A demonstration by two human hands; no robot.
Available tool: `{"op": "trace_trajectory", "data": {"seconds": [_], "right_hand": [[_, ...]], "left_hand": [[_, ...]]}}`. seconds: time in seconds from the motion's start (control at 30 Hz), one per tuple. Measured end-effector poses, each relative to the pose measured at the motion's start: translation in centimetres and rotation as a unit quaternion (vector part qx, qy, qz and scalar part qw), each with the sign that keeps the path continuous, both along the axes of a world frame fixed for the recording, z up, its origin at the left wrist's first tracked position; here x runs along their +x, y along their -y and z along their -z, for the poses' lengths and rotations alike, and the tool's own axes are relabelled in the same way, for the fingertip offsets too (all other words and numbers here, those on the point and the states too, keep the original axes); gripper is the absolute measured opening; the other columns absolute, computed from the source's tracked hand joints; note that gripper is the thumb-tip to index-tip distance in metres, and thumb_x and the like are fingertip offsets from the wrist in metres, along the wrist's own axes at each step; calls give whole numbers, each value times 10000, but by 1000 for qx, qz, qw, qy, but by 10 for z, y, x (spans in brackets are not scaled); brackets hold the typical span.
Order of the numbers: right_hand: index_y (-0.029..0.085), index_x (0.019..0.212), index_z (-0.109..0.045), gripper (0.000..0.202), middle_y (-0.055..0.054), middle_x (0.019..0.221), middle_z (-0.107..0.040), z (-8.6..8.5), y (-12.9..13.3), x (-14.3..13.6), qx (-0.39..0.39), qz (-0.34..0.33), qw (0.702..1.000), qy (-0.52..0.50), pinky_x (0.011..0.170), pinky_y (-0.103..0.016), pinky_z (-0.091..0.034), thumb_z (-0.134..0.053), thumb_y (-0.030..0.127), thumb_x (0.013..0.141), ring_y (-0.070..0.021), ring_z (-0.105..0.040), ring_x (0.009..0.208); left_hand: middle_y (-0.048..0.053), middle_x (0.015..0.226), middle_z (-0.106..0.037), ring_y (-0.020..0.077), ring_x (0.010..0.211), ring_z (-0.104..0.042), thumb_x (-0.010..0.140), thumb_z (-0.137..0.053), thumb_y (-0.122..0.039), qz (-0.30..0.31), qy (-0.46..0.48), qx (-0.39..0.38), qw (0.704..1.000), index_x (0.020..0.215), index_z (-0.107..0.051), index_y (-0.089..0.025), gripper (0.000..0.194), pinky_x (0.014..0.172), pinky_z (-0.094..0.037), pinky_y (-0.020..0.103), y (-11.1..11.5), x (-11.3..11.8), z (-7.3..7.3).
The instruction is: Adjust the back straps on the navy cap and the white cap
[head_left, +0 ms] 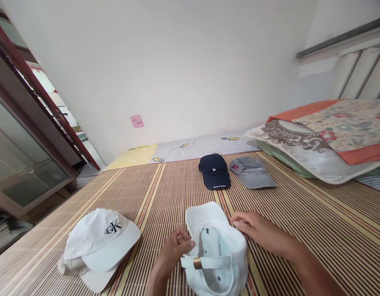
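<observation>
A pale mint-white baseball cap (239, 255) lies in front of me with its inside turned up, brim pointing away and back strap with a brass buckle toward me. At its left edge, where brim meets crown, my left hand (174, 246) has its fingers curled and its thumb on the cap. On the opposite side my right hand (254, 226) pinches the edge with fingers held together; its fingertips are partly hidden. To the left, a white cap with black "CK" lettering (100, 234) rests on top of a beige cap (97, 279).
Farther back sit a navy cap (214, 170) and a grey cap (251, 170), side by side on the striped bamboo mat (165, 189). Pillows (301, 144) are stacked at the right. A white wall (190, 74) stands behind, and a glass-panelled door (26, 156) at the left.
</observation>
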State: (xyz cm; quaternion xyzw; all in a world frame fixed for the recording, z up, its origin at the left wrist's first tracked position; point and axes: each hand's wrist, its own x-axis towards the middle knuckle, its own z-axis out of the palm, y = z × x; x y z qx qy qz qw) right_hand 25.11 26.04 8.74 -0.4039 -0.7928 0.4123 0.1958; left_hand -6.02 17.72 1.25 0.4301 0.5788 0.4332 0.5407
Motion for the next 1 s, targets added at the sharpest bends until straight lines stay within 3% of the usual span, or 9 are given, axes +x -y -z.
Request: {"op": "trace_trajectory", "data": {"seconds": [0.13, 0.3, 0.43, 0.63, 0.9, 1.0], "right_hand": [[187, 1055, -760, 363, -49, 854, -739, 1, 0, 2, -57, -38, 997, -39, 722, -321, -481, -417, 219, 942, -205, -655, 770], [209, 989, -812, 345, -79, 1047, -785, 4, -2, 6, -15, -52, 999, 1, 896, -365, -481, -492, 162, 871, -253, -687, 992], [199, 877, -806, 354, -46, 893, -762, 11, -6, 5, -7, -65, 998, 25, 787, -324, -448, -498, 69, 760, -223, -671, 870], [203, 878, -781, 344, -28, 870, -729, 13, -7, 3, 5, -40, 999, 30, 750, -294, -423, -486, 56, 782, -201, -639, 833], [211, 832, -710, 257, -22, 861, -730, 16, -11, 8, -2, -46, 999, 15, 770, -303, -431, -476, 104, 827, -213, -644, 858], [215, 856, -719, 268, -24, 873, -734, 20, -13, 10, 9, -43, 999, 14, 772, -315, -437, -474, 109, 832, -220, -645, 852]], "left_hand": [[-100, 558, -565, 91, 483, -472, 694, -904, -456, 19, 51, 10, 998, 852, -507, -234, 481, 510, -291, 230, 2, 4, -8], [-43, 714, -623, 96, 586, -487, 853, -772, -472, 37, 92, 53, 994, 916, -645, -199, 307, 574, -319, 239, 7, 7, -22], [20, 762, -673, 126, 680, -524, 856, -743, -407, 47, 21, 68, 996, 797, -753, -159, 255, 657, -358, 258, 9, 4, -26], [37, 883, -657, 176, 812, -588, 831, -790, -419, 92, -34, 81, 992, 856, -775, -187, 234, 729, -400, 293, 11, 5, -29], [-3, 816, -540, 176, 776, -493, 870, -587, -263, 43, -130, 167, 976, 772, -593, -210, 112, 691, -368, 291, 9, -3, -31], [6, 825, -554, 181, 790, -514, 862, -553, -212, 38, -169, 166, 971, 751, -582, -213, 115, 705, -380, 294, 8, -1, -31]]}}
